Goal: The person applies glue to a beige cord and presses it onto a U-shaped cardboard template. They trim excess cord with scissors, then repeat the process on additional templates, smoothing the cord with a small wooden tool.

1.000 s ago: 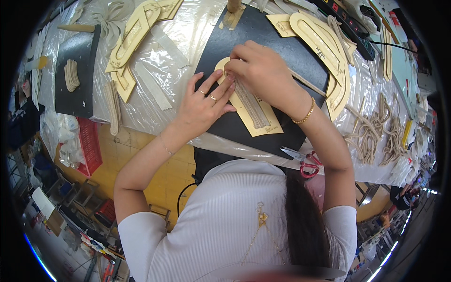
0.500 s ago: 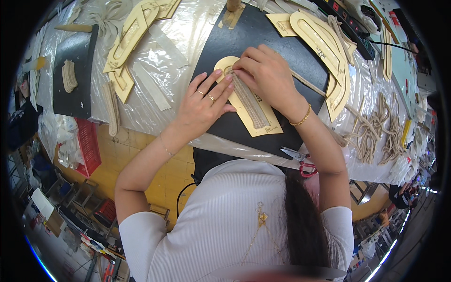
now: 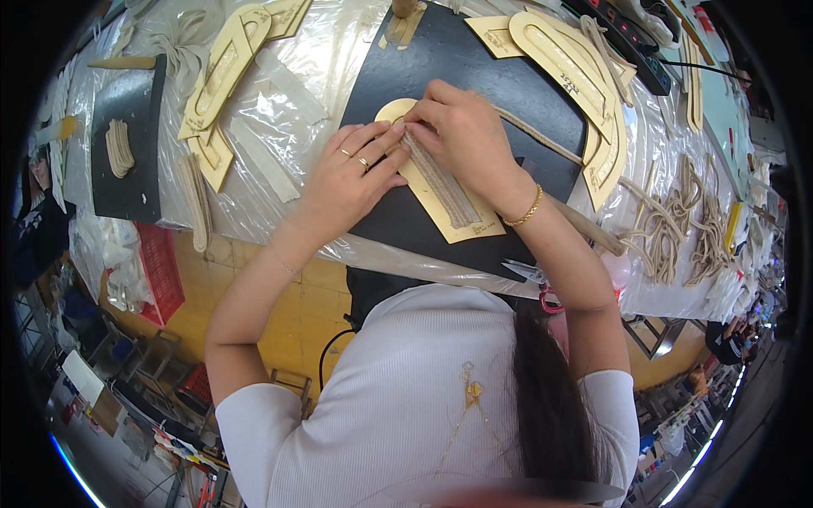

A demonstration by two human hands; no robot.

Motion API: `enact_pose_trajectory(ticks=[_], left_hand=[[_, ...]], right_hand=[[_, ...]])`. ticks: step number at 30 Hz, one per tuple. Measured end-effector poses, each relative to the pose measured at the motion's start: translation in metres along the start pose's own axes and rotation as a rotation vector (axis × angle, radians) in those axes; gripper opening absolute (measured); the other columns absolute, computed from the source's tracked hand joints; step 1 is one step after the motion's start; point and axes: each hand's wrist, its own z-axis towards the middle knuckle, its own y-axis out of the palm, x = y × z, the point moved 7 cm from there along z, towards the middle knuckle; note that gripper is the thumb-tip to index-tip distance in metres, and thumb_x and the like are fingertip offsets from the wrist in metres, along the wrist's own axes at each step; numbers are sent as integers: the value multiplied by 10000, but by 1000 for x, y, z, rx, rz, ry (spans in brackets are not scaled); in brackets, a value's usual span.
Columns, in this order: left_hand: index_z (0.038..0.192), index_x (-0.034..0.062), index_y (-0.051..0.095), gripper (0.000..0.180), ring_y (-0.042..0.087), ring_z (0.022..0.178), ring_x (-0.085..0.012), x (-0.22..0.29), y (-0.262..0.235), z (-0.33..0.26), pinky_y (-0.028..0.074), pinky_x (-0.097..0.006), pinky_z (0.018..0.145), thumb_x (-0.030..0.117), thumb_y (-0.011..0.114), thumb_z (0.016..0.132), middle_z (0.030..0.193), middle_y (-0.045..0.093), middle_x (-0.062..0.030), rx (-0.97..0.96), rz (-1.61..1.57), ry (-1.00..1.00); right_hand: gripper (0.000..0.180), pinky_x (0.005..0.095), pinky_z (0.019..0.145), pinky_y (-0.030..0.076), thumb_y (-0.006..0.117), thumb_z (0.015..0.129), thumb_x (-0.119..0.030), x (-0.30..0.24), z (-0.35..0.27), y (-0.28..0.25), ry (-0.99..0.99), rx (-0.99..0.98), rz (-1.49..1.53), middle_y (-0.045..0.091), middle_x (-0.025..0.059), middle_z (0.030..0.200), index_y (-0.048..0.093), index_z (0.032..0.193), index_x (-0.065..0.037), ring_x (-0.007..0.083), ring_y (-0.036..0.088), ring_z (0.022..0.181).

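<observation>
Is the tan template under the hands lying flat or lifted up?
Flat. The template lies on the black mat, a cord strip along it, with both the left hand and right hand pressing it.

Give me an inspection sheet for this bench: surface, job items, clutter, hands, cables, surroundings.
Surface: table wrapped in clear plastic sheet, with a black work mat on top.
Job's things: tan wooden template on the mat, a band of beige cord strips laid along it.
Clutter: more wooden templates, loose cord pile, scissors at the near edge, second black mat.
Grippers: left hand and right hand both press on the cord strips at the template's rounded end.
Cables: black power strip with lead at the far edge.
Surroundings: yellow floor, red crate below.
</observation>
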Motion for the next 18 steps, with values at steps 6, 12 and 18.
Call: enact_pose_trajectory(ticks=[6,12,18], left_hand=[[1197,53,677,427,561,1282,-256,0,-2,3,450,-444,1047,218,781,817,1329,636,-72,-6,29,-11],[1170,41,673,426,570,1267,-267,3,-1,1,449,-440,1042,271,758,821,1309,645,-97,-3,96,17],[1166,35,675,438,578,1244,-272,2,-2,1,459,-430,1008,263,774,806,1275,650,-104,16,88,28]], right_hand=[[162,376,732,539,726,855,-109,1,-12,-9,12,29,82,623,81,902,762,1003,-56,275,656,808],[182,374,722,519,727,858,-103,-4,-20,-7,-3,31,9,634,77,916,763,1030,-58,262,640,799],[213,396,830,429,690,844,-97,-17,-28,-5,-37,25,-144,597,56,903,734,1051,-75,211,612,793]])
